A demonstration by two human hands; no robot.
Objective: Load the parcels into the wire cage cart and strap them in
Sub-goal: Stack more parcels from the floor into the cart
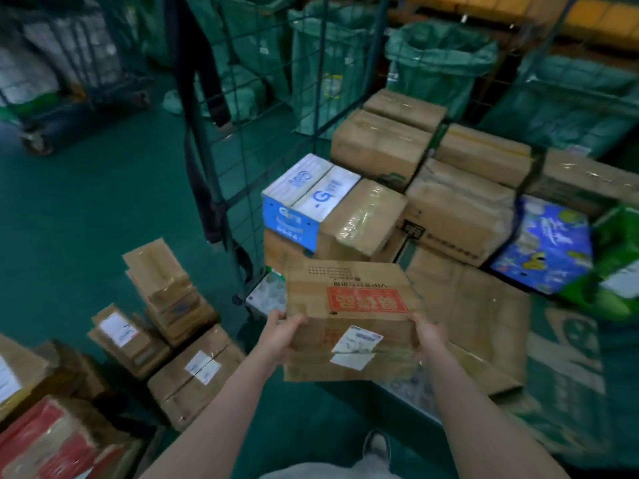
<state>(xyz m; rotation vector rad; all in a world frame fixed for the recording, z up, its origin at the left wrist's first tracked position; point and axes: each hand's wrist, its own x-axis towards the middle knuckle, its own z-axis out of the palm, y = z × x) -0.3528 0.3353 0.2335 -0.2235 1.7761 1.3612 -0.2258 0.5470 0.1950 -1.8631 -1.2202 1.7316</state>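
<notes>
I hold a brown cardboard parcel (349, 319) with a red label and white shipping stickers in front of me. My left hand (281, 335) grips its left edge and my right hand (428, 335) grips its right edge. Just beyond it stands the wire cage cart (242, 188), whose dark mesh side rises on the left. Inside the cart are stacked parcels: a blue and white box (304, 198), a taped brown box (363, 219) and several larger brown cartons (380, 143) behind. A dark strap (200, 188) hangs down the cart's mesh side.
Loose parcels (166, 323) lie on the green floor at the left, with a red-printed box (52, 440) at bottom left. A blue patterned box (546, 247) and flattened cardboard (484, 316) sit to the right. Green sacks (435, 63) and another cart (69, 81) stand behind.
</notes>
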